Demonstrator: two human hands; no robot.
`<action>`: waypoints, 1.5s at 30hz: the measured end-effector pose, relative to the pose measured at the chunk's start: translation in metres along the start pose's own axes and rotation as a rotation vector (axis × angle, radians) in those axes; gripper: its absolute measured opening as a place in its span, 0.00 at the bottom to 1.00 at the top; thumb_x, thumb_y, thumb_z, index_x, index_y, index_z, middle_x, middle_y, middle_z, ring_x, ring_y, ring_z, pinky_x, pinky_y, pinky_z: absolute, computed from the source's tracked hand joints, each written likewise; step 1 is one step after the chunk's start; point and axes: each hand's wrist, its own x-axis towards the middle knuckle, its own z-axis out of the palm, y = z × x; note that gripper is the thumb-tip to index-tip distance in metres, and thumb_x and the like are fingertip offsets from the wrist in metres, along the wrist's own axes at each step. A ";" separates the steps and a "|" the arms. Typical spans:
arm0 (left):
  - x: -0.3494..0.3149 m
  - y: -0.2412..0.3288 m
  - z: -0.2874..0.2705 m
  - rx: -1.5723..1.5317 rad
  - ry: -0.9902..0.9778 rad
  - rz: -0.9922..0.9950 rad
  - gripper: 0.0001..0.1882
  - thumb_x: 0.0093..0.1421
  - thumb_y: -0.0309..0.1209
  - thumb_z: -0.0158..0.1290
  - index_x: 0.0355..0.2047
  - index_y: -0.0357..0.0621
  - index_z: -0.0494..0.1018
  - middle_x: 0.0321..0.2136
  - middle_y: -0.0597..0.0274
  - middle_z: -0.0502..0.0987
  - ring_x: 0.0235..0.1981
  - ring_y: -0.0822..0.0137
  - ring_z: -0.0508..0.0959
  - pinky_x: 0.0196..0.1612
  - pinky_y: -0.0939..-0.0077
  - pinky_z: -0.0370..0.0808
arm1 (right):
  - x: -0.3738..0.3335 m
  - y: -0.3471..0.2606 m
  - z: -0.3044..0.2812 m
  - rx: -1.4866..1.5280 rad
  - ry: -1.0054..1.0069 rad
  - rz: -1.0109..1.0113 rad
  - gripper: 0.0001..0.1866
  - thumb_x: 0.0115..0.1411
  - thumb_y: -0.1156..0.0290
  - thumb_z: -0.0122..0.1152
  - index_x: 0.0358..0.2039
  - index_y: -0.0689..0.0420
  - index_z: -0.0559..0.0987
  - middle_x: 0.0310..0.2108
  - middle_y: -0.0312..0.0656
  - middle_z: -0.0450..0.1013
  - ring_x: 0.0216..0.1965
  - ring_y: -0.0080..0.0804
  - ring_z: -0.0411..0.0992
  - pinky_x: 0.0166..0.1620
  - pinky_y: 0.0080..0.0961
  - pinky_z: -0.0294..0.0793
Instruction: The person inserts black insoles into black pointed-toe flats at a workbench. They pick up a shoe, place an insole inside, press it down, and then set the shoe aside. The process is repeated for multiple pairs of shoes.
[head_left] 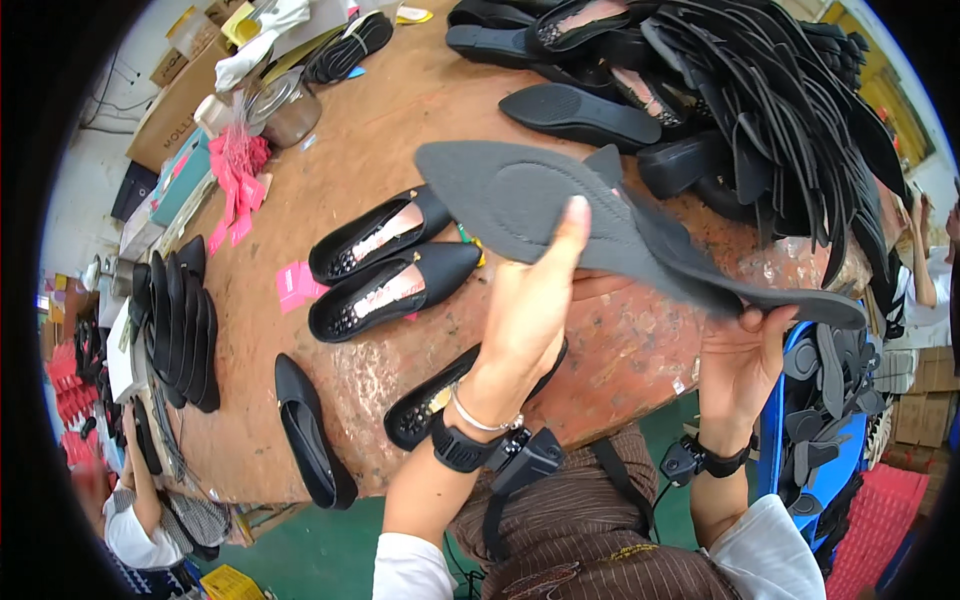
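Left hand (pixel 525 320) and right hand (pixel 740 355) hold 1 grey insole (pixel 600 215) above the brown tabletop (pixel 400 110). Left fingers (pixel 570 235) lie pressed together against its underside; right fingers pinch its heel edge. 2 black flat shoes (pixel 385 265) rest beyond the left fingers, a black sole stack (pixel 790 110) beyond the right.

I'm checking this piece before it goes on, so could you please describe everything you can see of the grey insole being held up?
The grey insole is a long, flat, matte piece that looks like foam or fibreboard, pointed at its toe end toward the upper left and bending down to the right. It is held in the air above the brown worktable. The left hand supports its middle, thumb pressed on the face; the right hand grips its heel end.
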 end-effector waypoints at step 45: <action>-0.179 -0.073 -0.223 0.961 0.168 0.513 0.72 0.44 0.48 0.73 0.70 0.38 0.29 0.66 0.37 0.53 0.64 0.43 0.62 0.66 0.50 0.62 | -0.088 0.192 0.036 -1.133 -1.602 0.114 0.22 0.37 0.71 0.71 0.38 0.59 0.84 0.47 0.44 0.73 0.51 0.41 0.71 0.55 0.37 0.70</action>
